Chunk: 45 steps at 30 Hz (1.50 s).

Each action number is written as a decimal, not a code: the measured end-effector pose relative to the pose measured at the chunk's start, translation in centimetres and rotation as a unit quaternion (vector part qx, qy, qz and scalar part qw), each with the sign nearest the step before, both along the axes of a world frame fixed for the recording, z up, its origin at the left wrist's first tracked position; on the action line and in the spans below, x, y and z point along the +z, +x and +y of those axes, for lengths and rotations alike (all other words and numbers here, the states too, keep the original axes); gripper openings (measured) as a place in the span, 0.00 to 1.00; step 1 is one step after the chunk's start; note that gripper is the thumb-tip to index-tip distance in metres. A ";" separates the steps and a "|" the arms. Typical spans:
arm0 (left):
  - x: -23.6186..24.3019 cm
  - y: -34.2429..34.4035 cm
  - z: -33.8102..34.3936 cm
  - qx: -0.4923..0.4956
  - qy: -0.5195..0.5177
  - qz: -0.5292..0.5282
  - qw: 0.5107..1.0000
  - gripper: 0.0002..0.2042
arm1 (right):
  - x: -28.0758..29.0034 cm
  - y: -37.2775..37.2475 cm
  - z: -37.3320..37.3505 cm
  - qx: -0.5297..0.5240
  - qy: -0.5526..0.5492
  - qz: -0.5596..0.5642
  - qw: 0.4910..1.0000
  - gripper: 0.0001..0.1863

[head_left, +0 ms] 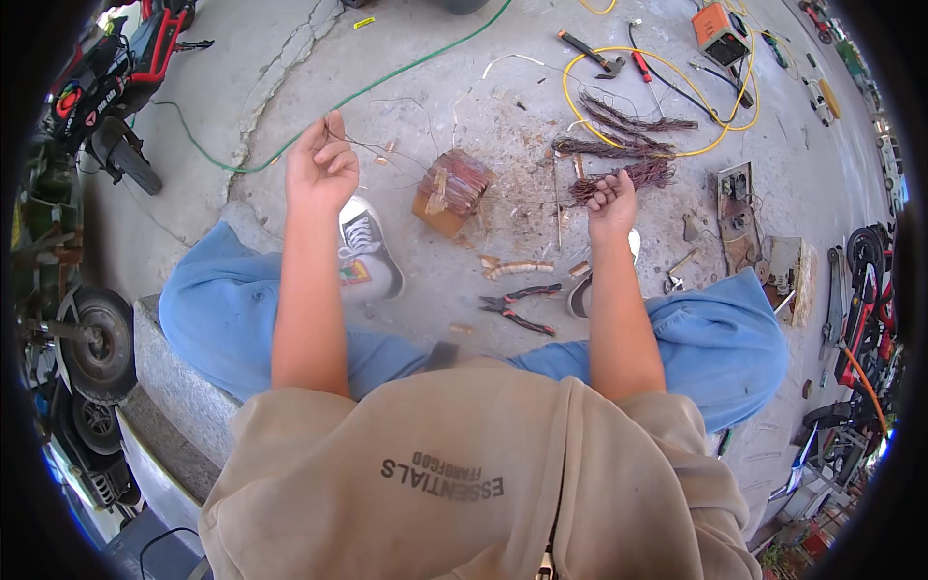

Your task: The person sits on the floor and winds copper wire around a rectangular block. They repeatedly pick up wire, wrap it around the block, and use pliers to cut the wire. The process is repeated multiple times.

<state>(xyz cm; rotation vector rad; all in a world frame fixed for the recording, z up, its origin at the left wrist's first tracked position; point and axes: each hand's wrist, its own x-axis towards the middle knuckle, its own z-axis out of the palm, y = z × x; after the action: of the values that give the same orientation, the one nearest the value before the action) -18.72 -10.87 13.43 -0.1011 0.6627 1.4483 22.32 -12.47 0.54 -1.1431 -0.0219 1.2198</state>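
My left hand [319,166] is raised at left, its fingers closed on a thin dark wire [372,147] that runs toward a block of reddish-brown copper windings [456,182] on a yellowish base [435,216]. My right hand [611,201] has curled fingers at the near edge of tangled wire bundles [655,172]; whether it grips a strand I cannot make out. Below the block, between my feet, lie open black-and-red pliers [512,304] and pale strips [512,269] on the concrete.
A hammer [590,53], screwdriver [643,68], yellow cable [735,126] and orange machine [720,39] lie behind. Metal plates [735,217] are at right. A green hose [387,87] crosses the cracked ground. Scooters [135,159] and wheels [97,343] crowd the left edge.
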 end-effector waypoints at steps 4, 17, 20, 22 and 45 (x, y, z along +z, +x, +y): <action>2.1 1.7 -4.5 -0.050 -0.001 0.194 0.980 0.05 | 6.7 3.1 0.5 0.030 0.042 -0.130 0.990 0.15; 3.9 1.7 -11.3 -0.036 -0.050 0.120 0.991 0.08 | 19.7 4.4 -4.6 0.295 0.076 -0.307 0.901 0.23; 5.3 1.5 -11.8 0.009 -0.121 0.024 0.992 0.08 | 14.7 4.6 -3.9 0.399 -0.081 -0.533 0.742 0.18; 5.8 1.7 -11.9 -0.092 -0.042 -0.029 0.994 0.09 | 9.7 1.8 -5.2 0.471 -0.057 -0.592 0.652 0.17; 3.7 12.4 -18.4 -0.187 -0.054 0.276 0.941 0.08 | 28.2 -11.0 -1.4 0.525 0.211 -0.257 0.783 0.19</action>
<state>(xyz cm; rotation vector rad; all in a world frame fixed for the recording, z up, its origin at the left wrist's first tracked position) -6.35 -29.31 17.13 0.3458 1.1522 1.0652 11.31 -13.90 28.69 -1.0123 -1.4557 1.6715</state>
